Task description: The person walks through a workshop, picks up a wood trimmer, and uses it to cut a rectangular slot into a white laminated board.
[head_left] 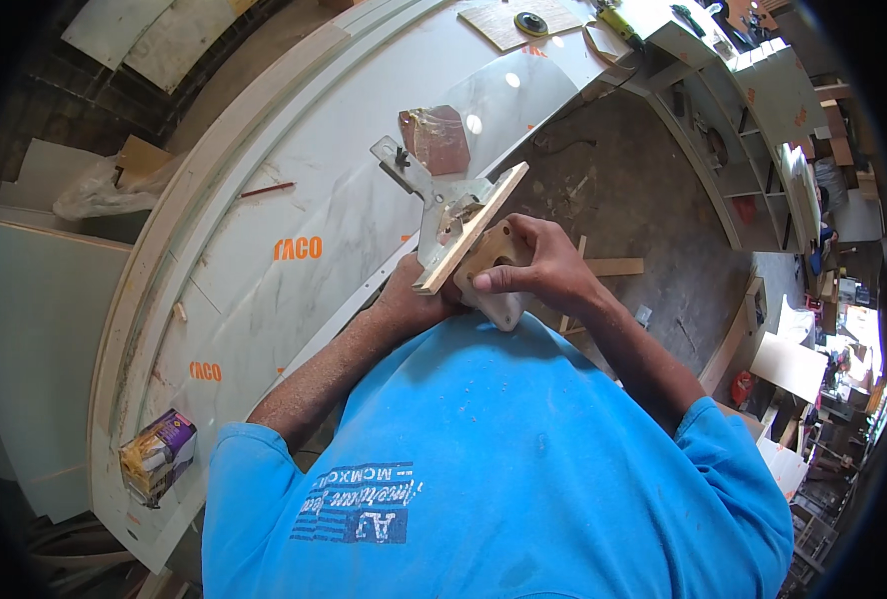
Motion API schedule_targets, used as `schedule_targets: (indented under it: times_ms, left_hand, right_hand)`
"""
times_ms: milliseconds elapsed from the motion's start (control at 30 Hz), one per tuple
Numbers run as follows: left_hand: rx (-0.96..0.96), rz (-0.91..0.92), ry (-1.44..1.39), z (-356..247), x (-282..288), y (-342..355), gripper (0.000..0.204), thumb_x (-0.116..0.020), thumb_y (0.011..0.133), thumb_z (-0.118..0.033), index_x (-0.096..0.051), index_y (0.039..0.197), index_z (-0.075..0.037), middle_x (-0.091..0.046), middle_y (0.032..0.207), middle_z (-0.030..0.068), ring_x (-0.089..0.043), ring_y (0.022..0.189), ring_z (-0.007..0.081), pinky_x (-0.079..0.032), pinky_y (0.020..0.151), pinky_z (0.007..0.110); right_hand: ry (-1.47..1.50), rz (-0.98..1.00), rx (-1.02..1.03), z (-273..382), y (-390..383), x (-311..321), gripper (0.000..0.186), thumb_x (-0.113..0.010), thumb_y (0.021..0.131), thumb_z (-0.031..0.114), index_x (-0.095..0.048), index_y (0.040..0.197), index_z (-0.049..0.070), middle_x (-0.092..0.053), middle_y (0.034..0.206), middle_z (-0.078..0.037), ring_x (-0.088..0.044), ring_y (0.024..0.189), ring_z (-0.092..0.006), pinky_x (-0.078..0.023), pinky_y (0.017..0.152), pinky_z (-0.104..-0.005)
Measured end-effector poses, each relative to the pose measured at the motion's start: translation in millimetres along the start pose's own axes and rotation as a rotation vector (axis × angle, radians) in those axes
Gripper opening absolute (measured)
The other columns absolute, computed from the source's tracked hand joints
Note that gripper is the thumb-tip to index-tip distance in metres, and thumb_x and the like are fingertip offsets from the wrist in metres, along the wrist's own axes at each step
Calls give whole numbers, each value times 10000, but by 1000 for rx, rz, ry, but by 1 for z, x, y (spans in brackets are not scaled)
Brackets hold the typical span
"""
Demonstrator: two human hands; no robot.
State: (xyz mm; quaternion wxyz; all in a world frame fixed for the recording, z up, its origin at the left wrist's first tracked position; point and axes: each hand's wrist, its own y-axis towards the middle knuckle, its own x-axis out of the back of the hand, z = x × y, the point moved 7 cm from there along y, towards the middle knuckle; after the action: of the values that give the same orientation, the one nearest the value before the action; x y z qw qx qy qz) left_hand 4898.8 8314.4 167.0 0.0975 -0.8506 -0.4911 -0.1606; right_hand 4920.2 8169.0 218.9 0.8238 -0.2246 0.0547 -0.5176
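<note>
Just above my shirt front, my right hand (548, 265) pinches a curved pale wooden piece (493, 250) with small holes, thumb on its face. Against it stands a narrow wooden strip (475, 228), tilted up to the right. A grey metal bracket (429, 200) with a dark wing screw is joined to the strip and reaches out over the bench. My left hand (404, 298) is closed around the lower end of this assembly; its fingers are mostly hidden behind the strip. A reddish-brown, dusty flat piece (436, 140) lies on the bench just beyond the bracket.
The curved bench has a marble-patterned sheet (334, 200) and a raised left rim. On it are a pencil (267, 190), a purple and yellow box (159, 451), a round disc (530, 24) and a green tool (618, 22). Open shelving (728, 150) stands right, above wood scraps (613, 267).
</note>
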Motion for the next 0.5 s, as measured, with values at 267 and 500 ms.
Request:
schedule_targets:
  times_ms: [267, 500]
  left_hand:
    - [32, 3, -180, 22, -11, -5, 768, -874, 723, -202, -487, 1374, -75, -608, 1268, 152, -614, 1180, 285, -510, 1005, 413]
    - [22, -11, -158, 21, -6, 4, 834, -902, 693, -230, -471, 1394, -91, -579, 1310, 139, -582, 1222, 273, -486, 1044, 415]
  right_hand:
    - [-86, -113, 19, 5, 0, -7, 718, -907, 672, 399, -647, 1138, -80, -709, 1025, -178, -686, 980, -219, -525, 886, -354]
    - [275, 96, -158, -14, 14, 10, 558, -763, 872, 419, -690, 1136, -67, -712, 1040, -152, -674, 943, -181, -533, 847, -351]
